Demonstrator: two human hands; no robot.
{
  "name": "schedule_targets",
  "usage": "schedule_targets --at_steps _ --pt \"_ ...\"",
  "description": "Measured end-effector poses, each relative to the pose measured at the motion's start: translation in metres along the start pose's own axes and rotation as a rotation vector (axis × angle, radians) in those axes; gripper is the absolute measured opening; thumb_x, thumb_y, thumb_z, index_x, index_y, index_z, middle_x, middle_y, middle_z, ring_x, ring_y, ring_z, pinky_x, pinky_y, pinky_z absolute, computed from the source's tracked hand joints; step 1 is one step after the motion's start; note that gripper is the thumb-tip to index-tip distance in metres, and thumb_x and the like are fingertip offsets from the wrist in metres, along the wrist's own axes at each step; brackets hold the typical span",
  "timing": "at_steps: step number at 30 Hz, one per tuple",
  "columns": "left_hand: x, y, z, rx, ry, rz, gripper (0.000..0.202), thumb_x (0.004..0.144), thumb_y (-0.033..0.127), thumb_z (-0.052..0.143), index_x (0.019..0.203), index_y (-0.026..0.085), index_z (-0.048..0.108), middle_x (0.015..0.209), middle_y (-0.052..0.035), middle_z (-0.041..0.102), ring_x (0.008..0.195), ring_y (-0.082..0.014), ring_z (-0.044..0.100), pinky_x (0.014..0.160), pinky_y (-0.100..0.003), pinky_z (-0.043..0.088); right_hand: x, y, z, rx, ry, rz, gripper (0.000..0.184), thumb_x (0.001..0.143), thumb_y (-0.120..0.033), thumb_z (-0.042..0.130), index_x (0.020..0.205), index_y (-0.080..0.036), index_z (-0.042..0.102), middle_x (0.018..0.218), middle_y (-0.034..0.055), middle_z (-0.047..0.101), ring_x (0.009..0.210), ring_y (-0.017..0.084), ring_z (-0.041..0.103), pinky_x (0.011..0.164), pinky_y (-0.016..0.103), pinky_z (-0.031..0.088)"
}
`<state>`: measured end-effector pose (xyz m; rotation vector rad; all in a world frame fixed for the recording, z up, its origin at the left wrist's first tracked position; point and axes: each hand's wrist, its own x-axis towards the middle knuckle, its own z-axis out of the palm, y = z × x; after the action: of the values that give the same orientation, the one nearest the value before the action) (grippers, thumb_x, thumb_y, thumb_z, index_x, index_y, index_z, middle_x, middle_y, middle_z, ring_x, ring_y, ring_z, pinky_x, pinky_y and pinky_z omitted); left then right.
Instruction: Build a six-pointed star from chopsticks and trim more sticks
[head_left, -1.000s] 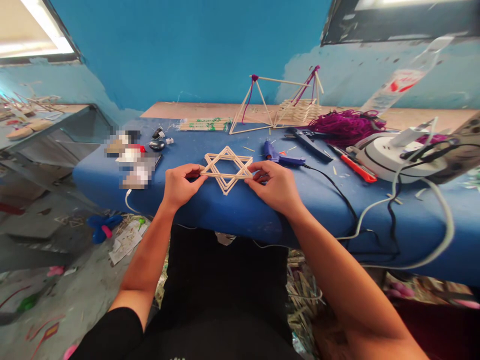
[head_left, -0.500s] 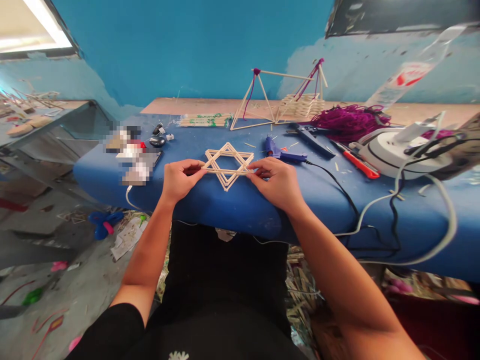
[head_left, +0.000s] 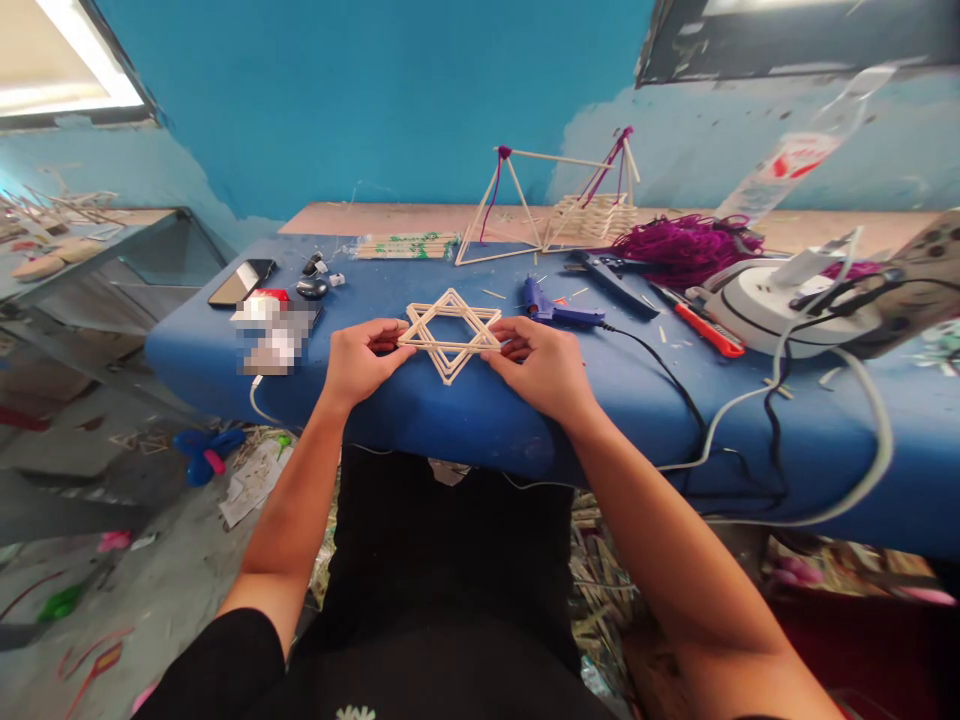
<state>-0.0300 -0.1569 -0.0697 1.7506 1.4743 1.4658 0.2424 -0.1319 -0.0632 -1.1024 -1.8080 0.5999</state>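
Stick star [head_left: 450, 347] at the near part of the blue table [head_left: 442, 420], between the two hands. The left hand [head_left: 365, 362] pinches its near left corner between thumb and fingers; the right hand [head_left: 544, 365] grips the near right corner likewise. Whether the star rests on the surface or is slightly lifted cannot be told. The step in hand appears to be steadying or aligning its layers. The next move would call for light, even pressure at both corners, lest it twist. The glue gun [head_left: 562, 312] lies beyond the right hand, untouched.
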Motion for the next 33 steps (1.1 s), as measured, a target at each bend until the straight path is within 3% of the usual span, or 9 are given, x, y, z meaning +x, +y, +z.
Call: schedule_targets --at_steps 11,18,23,27,30,33 --pt "-0.001 0.002 -0.001 0.139 -0.016 0.074 0.021 0.084 0.036 0.084 0.102 0.026 0.088 0.106 -0.0039 0.086 0.093 -0.0255 0.083 0.094 -0.041 0.068 -0.001 -0.001 0.001 -0.079 0.022 -0.119 0.012 0.09 -0.031 0.075 0.091 -0.025 0.085 0.101 0.0067 0.084 0.082 0.023 0.078 0.08 0.04 0.066" --pt "0.003 0.004 -0.006 0.221 -0.079 0.18 0.014 0.084 0.033 0.082 0.095 0.026 0.088 0.103 -0.003 0.086 0.087 -0.0235 0.081 0.086 -0.036 0.065 -0.003 0.003 0.005 -0.286 -0.021 -0.204 0.017 0.092 -0.024 0.07 0.099 -0.027 0.086 0.104 0.0076 0.083 0.087 0.025 0.076 0.088 0.043 0.062" --pt "0.017 0.021 -0.015 0.428 -0.279 0.265 0.015 0.09 0.03 0.072 0.084 0.027 0.086 0.087 -0.001 0.085 0.073 -0.0199 0.075 0.073 -0.032 0.055 0.002 0.0 0.002 -0.406 -0.117 -0.232 0.02 0.096 -0.024 0.066 0.096 -0.024 0.085 0.102 0.0101 0.08 0.093 0.027 0.075 0.088 0.042 0.059" --pt "0.031 0.034 -0.017 0.595 -0.468 0.328 0.024 0.091 0.024 0.066 0.075 0.027 0.084 0.081 -0.0026 0.082 0.074 -0.0224 0.074 0.072 -0.034 0.051 0.013 -0.01 -0.005 -0.525 -0.291 -0.261 0.022 0.097 -0.02 0.062 0.094 -0.021 0.084 0.102 0.0119 0.079 0.098 0.028 0.074 0.092 0.042 0.057" --pt "0.04 0.038 -0.017 0.632 -0.535 0.315 0.024 0.087 0.021 0.066 0.072 0.027 0.084 0.079 -0.0031 0.082 0.074 -0.0234 0.074 0.072 -0.033 0.05 0.023 -0.017 -0.008 -0.663 -0.421 -0.263 0.026 0.097 -0.017 0.058 0.089 -0.02 0.082 0.101 0.0126 0.079 0.101 0.029 0.073 0.092 0.041 0.055" --pt "0.044 0.042 -0.018 0.683 -0.601 0.275 0.025 0.088 0.023 0.065 0.072 0.025 0.084 0.08 -0.0042 0.082 0.074 -0.0226 0.073 0.072 -0.032 0.049 0.028 -0.022 -0.009 -0.711 -0.469 -0.249 0.025 0.095 -0.014 0.058 0.09 -0.019 0.082 0.105 0.0127 0.079 0.102 0.028 0.073 0.091 0.038 0.053"
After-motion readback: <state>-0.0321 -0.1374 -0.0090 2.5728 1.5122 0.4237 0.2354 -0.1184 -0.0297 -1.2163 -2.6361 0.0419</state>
